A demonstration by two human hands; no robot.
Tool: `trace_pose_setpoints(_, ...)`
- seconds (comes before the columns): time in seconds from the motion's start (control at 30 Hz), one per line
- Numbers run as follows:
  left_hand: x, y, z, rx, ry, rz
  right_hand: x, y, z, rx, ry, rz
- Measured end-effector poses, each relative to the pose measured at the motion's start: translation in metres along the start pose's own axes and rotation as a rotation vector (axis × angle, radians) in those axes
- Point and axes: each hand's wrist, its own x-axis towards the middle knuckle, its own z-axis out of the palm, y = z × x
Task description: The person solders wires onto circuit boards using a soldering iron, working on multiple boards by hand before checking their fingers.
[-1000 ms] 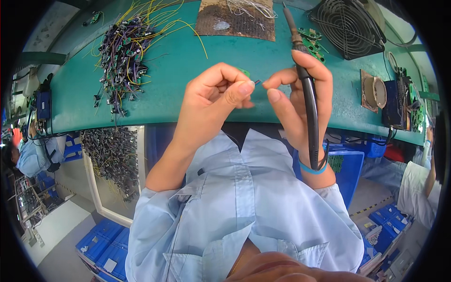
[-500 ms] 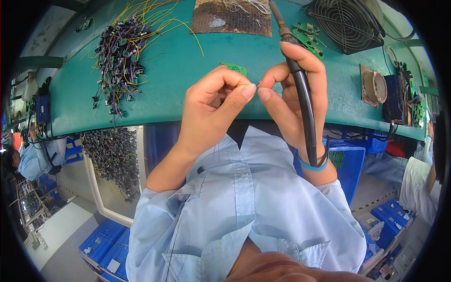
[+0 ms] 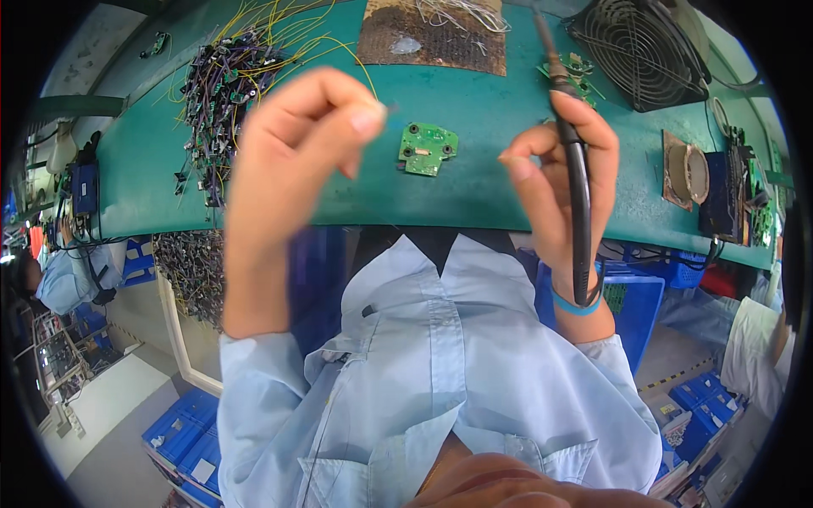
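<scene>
My left hand (image 3: 288, 161) is raised over the bench, left of a small green circuit board (image 3: 432, 158). Its thumb and forefinger are pinched together, and a tiny dark bit, too blurred to name, shows at their tips. On the other side of the board, my right hand (image 3: 539, 190) grips a black soldering iron (image 3: 579, 199) under the forefinger. The iron's metal tip points away from me, toward the far edge. The board lies flat on the green mat, apart from both hands, with dark round parts on it.
A heap of wired small boards (image 3: 216, 106) with yellow leads lies at the left. A scorched brown board (image 3: 432, 46) with pale strands sits at the back. A black fan (image 3: 639, 51) stands at the far right, near more green boards (image 3: 576, 72) and a round pale spool (image 3: 688, 173).
My hands have parted: the left has swung left and away from me, the right has shifted a little right with the soldering iron. The circuit board between them is now uncovered.
</scene>
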Motion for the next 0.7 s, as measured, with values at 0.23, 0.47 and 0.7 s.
trace_pose_setpoints(0.23, 0.084, 0.016, -0.058, 0.436, -0.404, -0.192, -0.003, 0.024, -0.006, -0.104, 0.008, -0.105)
trace_pose_setpoints(0.47, 0.161, -0.024, -0.053, 0.763, -0.677, -0.409, -0.016, 0.016, -0.002, -0.22, -0.061, -0.057)
trace_pose_setpoints(0.7, 0.179, -0.034, -0.034, 1.017, -0.721, -0.349, -0.023, 0.015, -0.005, -0.215, -0.087, -0.14)
